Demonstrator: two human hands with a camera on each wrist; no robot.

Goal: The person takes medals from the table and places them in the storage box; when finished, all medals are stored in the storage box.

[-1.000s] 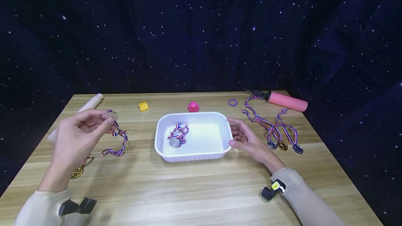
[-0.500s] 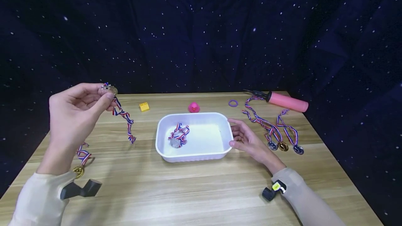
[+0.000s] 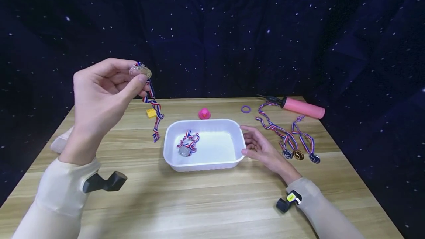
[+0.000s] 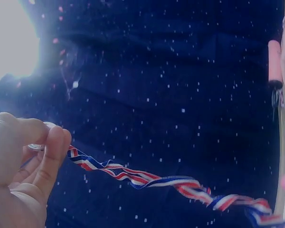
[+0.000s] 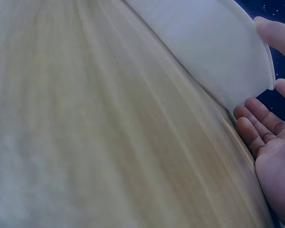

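Observation:
My left hand (image 3: 105, 100) pinches a shiny round medal (image 3: 140, 71) between thumb and fingers, raised above the table's left side. From it dangles a twisted red, white and blue ribbon (image 4: 142, 179), clear of the tabletop. A white plastic tub (image 3: 206, 165) stands at the middle of the table. Inside it, toward the left end, lies a silver medal (image 3: 184, 151) on a bunched striped ribbon. My right hand (image 3: 263, 152) rests against the tub's right end, thumb and fingertips touching its rim and outer wall, fingers relaxed.
Several medals with ribbons, among them a bronze-toned medal (image 3: 299, 155), lie right of the tub. Behind them is a pink hand pump (image 3: 303, 107). Along the back sit a purple ring (image 3: 245, 109), a pink rubber duck (image 3: 204, 113) and a yellow toy brick (image 3: 151, 113).
My left hand has lifted the medal up and then rightward, its ribbon coming off the table. The gold medal at the left is now hidden behind my left arm. My right hand stays put.

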